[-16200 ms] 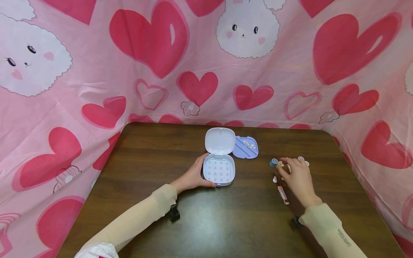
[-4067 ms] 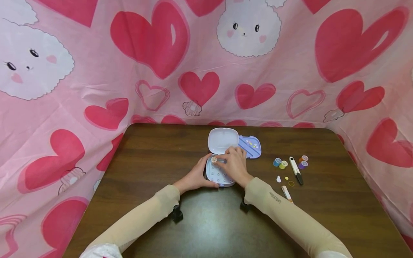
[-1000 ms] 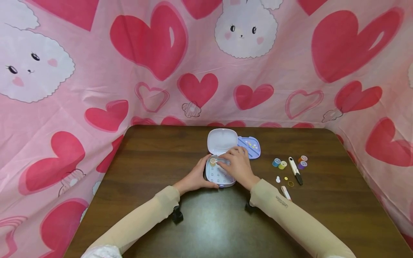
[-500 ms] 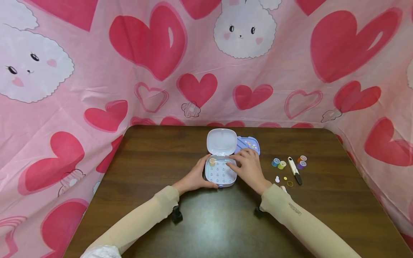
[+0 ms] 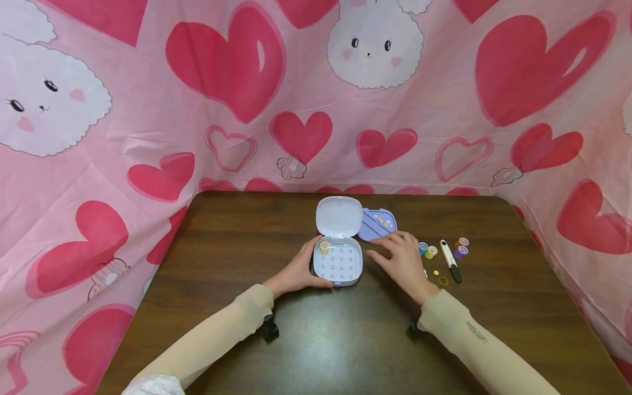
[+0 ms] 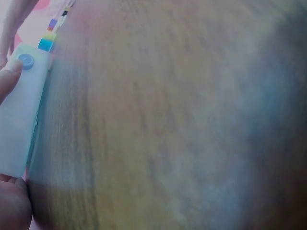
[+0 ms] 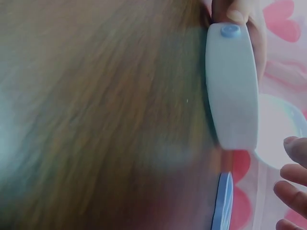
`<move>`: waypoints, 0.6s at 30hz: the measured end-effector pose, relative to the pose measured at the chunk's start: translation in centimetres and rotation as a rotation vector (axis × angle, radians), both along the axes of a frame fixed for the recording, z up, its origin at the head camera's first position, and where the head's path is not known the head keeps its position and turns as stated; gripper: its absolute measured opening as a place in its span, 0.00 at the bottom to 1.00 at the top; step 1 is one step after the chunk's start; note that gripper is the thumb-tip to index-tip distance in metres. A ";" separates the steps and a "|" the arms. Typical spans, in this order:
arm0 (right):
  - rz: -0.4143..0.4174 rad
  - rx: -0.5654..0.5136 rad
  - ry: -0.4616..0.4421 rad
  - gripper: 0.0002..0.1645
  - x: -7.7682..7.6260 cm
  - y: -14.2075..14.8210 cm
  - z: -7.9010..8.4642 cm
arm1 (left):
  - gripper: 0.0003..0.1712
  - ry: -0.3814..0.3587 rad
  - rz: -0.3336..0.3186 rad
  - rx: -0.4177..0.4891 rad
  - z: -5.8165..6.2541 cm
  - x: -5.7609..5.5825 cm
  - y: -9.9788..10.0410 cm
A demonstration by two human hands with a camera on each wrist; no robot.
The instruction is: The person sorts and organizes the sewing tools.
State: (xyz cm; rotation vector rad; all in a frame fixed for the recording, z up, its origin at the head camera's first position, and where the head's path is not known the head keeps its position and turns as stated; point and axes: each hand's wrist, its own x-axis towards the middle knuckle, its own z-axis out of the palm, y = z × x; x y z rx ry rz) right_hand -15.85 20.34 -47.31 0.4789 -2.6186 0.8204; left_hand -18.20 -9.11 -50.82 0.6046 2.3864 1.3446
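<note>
My left hand (image 5: 299, 269) grips the left side of a small white sewing box (image 5: 338, 282), thumb at its front near the blue catch (image 7: 230, 31). The box's lid (image 5: 339, 216) stands open behind it. Rows of small pegs show on the box floor, and a beige thread spool (image 5: 324, 248) sits in the far left corner. My right hand (image 5: 402, 263) hovers to the right of the box with nothing in its fingers, which are spread and loosely bent in the right wrist view. Just beyond it lies a lavender tray (image 5: 370, 227) bearing several small buttons.
Right of my right hand stand a blue spool (image 5: 423, 248) and a yellow-green spool (image 5: 431, 252). Farther right are an orange spool (image 5: 462, 242), a purple spool (image 5: 461, 252) and a white tool with a black end (image 5: 450, 261). A yellow ring (image 5: 443, 281) lies nearer.
My right hand has let go of the beige spool, now in the box's far left corner, and has moved right, out of the box. The left hand keeps its grip.
</note>
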 end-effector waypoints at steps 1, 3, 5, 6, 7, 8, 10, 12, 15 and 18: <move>-0.005 -0.003 0.002 0.18 0.1 0.3 0.0 | 0.72 0.001 -0.001 0.000 0.0 0.0 0.0; -0.012 -0.014 0.006 0.18 0.3 0.8 0.0 | 0.72 0.000 -0.001 -0.002 -0.1 0.0 0.0; -0.022 -0.021 0.022 0.18 0.4 1.3 -0.1 | 0.72 0.002 0.001 0.001 -0.1 0.0 0.0; -0.027 -0.022 0.034 0.18 0.5 1.6 -0.2 | 0.72 0.004 0.001 0.002 -0.1 -0.1 0.0; -0.034 -0.024 0.045 0.18 0.5 1.8 -0.3 | 0.72 0.006 -0.001 0.003 -0.1 -0.1 0.0; -0.040 -0.025 0.057 0.18 0.6 2.1 -0.4 | 0.72 0.009 -0.001 0.004 -0.2 -0.1 0.0; -0.052 -0.029 0.079 0.19 0.7 2.6 -0.7 | 0.72 0.013 -0.002 0.008 -0.2 0.0 0.0; -0.060 -0.030 0.099 0.18 0.9 3.2 -0.9 | 0.72 0.014 -0.002 0.008 -0.3 0.0 0.0; -0.065 -0.034 0.115 0.18 1.0 4.0 -1.1 | 0.72 0.015 0.002 0.010 -0.3 0.0 0.1; -0.076 -0.037 0.119 0.19 1.2 4.7 -1.1 | 0.72 0.011 0.005 0.013 -0.3 -0.1 0.0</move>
